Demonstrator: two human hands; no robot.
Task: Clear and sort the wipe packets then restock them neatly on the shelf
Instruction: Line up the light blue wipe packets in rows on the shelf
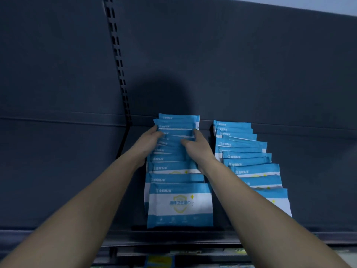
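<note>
We see a dark, matte shelf [58, 171] with a slotted upright [117, 55] against its back panel [231, 64]. Our right forearm [251, 209] hides part of the right row [243, 144]. Just beside it on the shelf stands the left row of wipe packets [179, 204]: flat, glossy blue-and-white pouches, overlapped. Our left hand [148, 141] and right hand [195, 146] clasp packets midway along the left row from either side.

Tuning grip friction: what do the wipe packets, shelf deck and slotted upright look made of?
wipe packets: likely soft plastic film, satin blue-and-white print; faces bulge and catch light softly.
shelf deck: probably painted sheet metal, matte dark grey, flat with folded front lip.
slotted upright: probably painted steel, given its punched paired slots.
</note>
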